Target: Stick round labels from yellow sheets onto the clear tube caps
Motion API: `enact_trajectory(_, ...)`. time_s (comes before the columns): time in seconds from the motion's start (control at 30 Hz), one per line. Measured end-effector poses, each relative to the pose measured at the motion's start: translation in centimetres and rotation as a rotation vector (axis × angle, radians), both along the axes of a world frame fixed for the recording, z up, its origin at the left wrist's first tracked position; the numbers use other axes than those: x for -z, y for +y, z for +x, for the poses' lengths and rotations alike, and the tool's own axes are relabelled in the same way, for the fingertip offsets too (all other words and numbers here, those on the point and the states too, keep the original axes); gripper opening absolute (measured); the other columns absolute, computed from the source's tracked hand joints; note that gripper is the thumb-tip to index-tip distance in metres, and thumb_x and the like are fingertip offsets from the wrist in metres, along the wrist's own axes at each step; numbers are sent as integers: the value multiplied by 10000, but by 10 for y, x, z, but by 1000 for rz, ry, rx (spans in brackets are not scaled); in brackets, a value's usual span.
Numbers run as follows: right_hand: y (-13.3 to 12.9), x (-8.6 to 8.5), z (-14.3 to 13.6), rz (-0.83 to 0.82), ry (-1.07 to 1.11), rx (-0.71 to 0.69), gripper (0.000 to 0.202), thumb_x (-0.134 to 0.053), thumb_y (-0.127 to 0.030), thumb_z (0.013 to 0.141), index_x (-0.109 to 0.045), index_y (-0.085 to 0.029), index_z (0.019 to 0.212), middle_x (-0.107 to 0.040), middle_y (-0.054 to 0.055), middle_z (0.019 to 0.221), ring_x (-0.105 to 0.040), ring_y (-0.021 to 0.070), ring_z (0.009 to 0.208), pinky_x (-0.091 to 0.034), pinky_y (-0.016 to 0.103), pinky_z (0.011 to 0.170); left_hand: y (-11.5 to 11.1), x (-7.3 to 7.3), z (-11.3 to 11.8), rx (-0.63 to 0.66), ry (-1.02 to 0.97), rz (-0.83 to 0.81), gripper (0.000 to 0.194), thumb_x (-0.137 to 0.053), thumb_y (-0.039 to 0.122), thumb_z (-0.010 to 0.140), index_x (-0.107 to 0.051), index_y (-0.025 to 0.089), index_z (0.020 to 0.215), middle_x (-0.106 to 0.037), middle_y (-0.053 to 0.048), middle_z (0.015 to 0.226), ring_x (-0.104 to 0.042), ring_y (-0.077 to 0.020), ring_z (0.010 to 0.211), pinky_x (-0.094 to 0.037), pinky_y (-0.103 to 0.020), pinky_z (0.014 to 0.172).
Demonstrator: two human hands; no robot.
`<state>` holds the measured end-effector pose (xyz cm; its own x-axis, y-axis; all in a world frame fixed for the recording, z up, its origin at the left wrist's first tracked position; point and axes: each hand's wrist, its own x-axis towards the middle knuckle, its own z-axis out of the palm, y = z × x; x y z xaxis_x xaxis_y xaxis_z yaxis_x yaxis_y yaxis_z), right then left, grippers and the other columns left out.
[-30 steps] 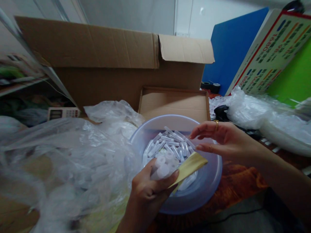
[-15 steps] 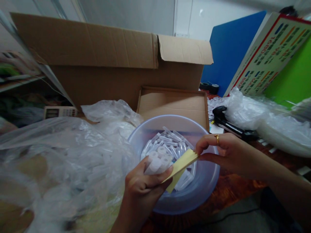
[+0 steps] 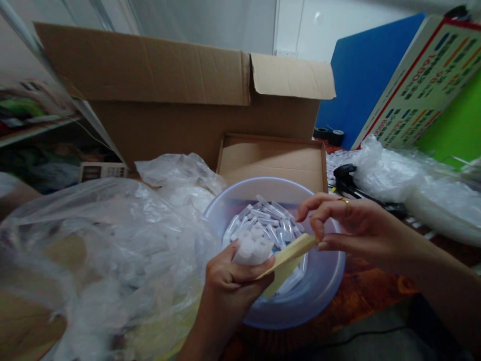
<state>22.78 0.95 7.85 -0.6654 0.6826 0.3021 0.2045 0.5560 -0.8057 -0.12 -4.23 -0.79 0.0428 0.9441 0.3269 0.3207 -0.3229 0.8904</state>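
My left hand [image 3: 235, 276] is closed around several white capped tubes [image 3: 252, 246] and the near end of a folded yellow paper [image 3: 291, 260]. My right hand [image 3: 347, 225], with a gold ring, pinches the far end of that paper between thumb and a finger, its index finger raised. Both hands are over a translucent bluish basin [image 3: 311, 306]. Inside the basin lies a pile of clear tubes with white ends [image 3: 263, 215], partly hidden by the left hand and the paper.
Large clear plastic bags [image 3: 112, 240] fill the left side. Behind the basin are a shallow cardboard tray [image 3: 270, 160] and a big open carton [image 3: 203, 120]. A black stapler-like tool [image 3: 343, 178], plastic wrap [image 3: 391, 170] and an upright printed board [image 3: 417, 85] stand right.
My right index finger has lifted from the yellow paper, and that hand looks more spread. The paper's lower fold hangs wider. The whole view has shifted slightly, moving things rightward.
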Motion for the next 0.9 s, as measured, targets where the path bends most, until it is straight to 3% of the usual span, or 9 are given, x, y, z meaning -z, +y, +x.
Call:
enact_trajectory(0.1,5,-3,-19,-169,-38,-98,83,-651,-204,890,-613,-153,837,-616,29,1060,-584,118,1031,-413,218,934,-1,4,3,94,107,122,107,-748,232,765,-803,264,851,-704,-58,922,-694,-136,744,-549,-175,625)
enact_trajectory(0.27,9,-5,-43,-193,-79,-155,78,-626,-162,892,-612,-117,831,-611,53,994,-571,132,950,-426,244,883,-6,7,10,132,159,169,99,-729,172,779,-789,235,826,-661,-28,905,-643,-97,725,-514,-150,615)
enact_trajectory(0.53,9,-5,-44,-235,-113,-178,79,-592,-162,911,-588,-133,837,-603,27,904,-542,121,861,-423,228,809,-9,8,9,145,112,63,114,-760,217,764,-798,259,863,-672,-38,973,-659,-120,779,-523,-159,620)
enact_trajectory(0.73,10,-5,-46,-237,-113,-181,80,-592,-154,906,-588,-128,830,-607,25,892,-544,113,849,-418,221,797,-9,6,9,163,101,77,94,-762,219,759,-801,264,832,-685,-41,971,-662,-130,796,-530,-178,649)
enact_trajectory(0.9,11,10,-50,-329,-7,-137,93,-668,-158,830,-581,-129,843,-598,8,856,-550,109,823,-429,236,795,-9,7,10,131,76,42,84,-757,222,760,-799,242,830,-692,-47,994,-675,-139,814,-540,-181,667)
